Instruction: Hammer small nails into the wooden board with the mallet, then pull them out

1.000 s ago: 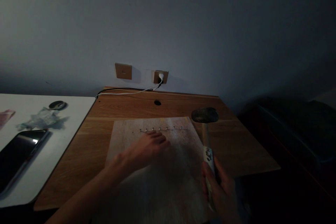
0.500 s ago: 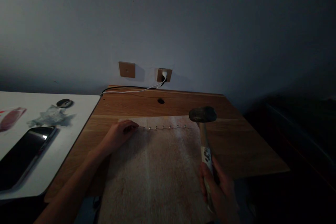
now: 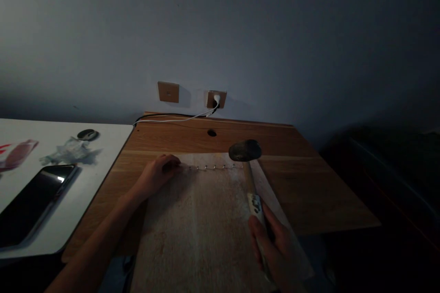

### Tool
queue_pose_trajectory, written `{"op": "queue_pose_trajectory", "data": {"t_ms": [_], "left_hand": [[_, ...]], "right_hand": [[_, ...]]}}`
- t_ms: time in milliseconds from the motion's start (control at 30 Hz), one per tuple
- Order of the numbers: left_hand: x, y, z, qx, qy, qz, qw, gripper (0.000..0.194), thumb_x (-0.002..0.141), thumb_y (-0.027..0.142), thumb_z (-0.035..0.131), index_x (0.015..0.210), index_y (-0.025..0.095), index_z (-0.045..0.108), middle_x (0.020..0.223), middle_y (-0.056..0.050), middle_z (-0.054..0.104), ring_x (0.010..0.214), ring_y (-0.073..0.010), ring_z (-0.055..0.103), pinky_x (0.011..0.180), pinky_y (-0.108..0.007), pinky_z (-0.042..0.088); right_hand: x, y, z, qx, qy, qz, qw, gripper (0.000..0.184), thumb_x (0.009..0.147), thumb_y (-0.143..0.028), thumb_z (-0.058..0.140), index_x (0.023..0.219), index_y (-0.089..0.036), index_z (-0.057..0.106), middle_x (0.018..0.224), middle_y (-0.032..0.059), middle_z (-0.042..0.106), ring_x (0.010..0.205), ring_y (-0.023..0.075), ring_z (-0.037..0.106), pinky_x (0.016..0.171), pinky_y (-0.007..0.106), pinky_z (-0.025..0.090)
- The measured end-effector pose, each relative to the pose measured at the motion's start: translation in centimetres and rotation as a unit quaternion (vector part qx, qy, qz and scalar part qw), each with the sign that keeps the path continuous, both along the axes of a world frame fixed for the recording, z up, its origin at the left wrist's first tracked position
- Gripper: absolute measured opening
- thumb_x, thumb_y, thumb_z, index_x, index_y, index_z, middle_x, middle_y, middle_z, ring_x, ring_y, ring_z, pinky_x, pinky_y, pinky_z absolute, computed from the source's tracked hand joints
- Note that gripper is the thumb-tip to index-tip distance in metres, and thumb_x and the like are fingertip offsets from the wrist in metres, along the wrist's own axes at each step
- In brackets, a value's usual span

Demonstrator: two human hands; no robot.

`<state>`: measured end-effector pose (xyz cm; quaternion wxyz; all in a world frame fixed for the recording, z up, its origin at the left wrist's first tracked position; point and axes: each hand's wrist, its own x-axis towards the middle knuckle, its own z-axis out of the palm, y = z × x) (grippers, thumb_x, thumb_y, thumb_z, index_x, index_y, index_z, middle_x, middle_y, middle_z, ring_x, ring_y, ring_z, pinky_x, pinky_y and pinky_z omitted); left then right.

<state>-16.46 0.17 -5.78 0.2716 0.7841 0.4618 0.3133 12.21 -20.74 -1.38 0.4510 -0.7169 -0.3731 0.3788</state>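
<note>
My right hand (image 3: 273,242) is wrapped round the pale, wrapped handle of a mallet (image 3: 245,150). Its dark, rounded head hangs over the far right part of a worn wooden board (image 3: 202,233). Across the far part of that board runs a row of several small shiny nails (image 3: 215,167), some hidden behind the mallet head. At the left end of this row, my left hand (image 3: 158,176) rests on the board with its fingertips pinched together. What sits between them is too small and dark to make out.
The board lies on a brown wooden table (image 3: 319,192) against the wall. On a white table (image 3: 85,201) at left are a phone (image 3: 37,201), crumpled plastic (image 3: 72,151), a round dark item (image 3: 86,134) and a red packet (image 3: 19,154). Cables (image 3: 172,120) run to a wall socket (image 3: 222,97).
My right hand has carried the mallet leftward, so its head now covers the right end of the nail row. The left hand stays at the row's left end, fingers slightly shifted.
</note>
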Motion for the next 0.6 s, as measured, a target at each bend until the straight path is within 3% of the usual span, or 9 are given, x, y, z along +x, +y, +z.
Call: {"op": "queue_pose_trajectory", "data": {"t_ms": [100,233,333,433,500,600], "left_hand": [[-0.3,0.2,-0.1,0.020,0.013,-0.031,0.999,0.025,0.089,0.046,0.064,0.089,0.022,0.074,0.089,-0.006,0.072,0.089,-0.0233,0.066,0.086,-0.038,0.054],[-0.5,0.1,0.3,0.017,0.013,-0.088,0.996,0.027,0.095,0.039,0.057,0.101,0.024,0.078,0.099,-0.008,0.072,0.100,-0.0247,0.064,0.092,-0.040,0.051],[-0.4,-0.2,0.5,0.009,0.021,-0.070,0.997,0.032,0.092,0.042,0.061,0.111,0.022,0.075,0.105,-0.009,0.068,0.098,-0.0248,0.063,0.089,-0.039,0.053],[-0.2,-0.4,0.4,0.000,0.013,-0.030,0.999,0.028,0.087,0.042,0.065,0.101,0.020,0.075,0.103,-0.009,0.065,0.093,-0.0236,0.063,0.083,-0.037,0.054],[-0.2,-0.4,0.4,-0.005,0.002,-0.039,0.999,0.021,0.089,0.034,0.059,0.095,0.020,0.074,0.101,-0.008,0.064,0.094,-0.0230,0.064,0.086,-0.037,0.054],[-0.7,-0.4,0.4,-0.014,-0.011,-0.069,0.997,0.028,0.085,0.026,0.060,0.110,0.021,0.071,0.111,-0.009,0.063,0.104,-0.0245,0.063,0.096,-0.038,0.053]], "right_hand": [[-1.0,0.6,0.2,0.005,0.009,0.042,0.999,0.076,0.090,-0.066,0.059,0.142,-0.011,0.061,0.038,-0.0113,0.040,0.030,0.0095,0.035,0.032,0.018,0.032],[-2.4,1.4,0.4,-0.002,0.029,0.105,0.994,0.077,0.091,-0.063,0.057,0.147,-0.010,0.057,0.038,-0.0126,0.038,0.029,0.0090,0.032,0.032,0.018,0.032],[-3.4,2.1,0.7,-0.004,0.033,0.142,0.989,0.079,0.091,-0.061,0.057,0.150,-0.009,0.054,0.041,-0.0121,0.038,0.030,0.0094,0.033,0.031,0.019,0.033],[-4.2,2.6,1.1,-0.008,0.028,0.184,0.982,0.077,0.093,-0.060,0.056,0.151,-0.010,0.054,0.043,-0.0115,0.038,0.031,0.0095,0.034,0.031,0.019,0.032],[-4.7,2.9,1.2,-0.002,0.018,0.213,0.977,0.074,0.094,-0.059,0.056,0.150,-0.012,0.055,0.044,-0.0107,0.038,0.033,0.0098,0.035,0.032,0.019,0.031],[-5.1,3.3,1.0,0.014,-0.013,0.237,0.971,0.068,0.096,-0.057,0.055,0.150,-0.015,0.057,0.047,-0.0079,0.045,0.037,0.0120,0.043,0.036,0.021,0.037]]}}
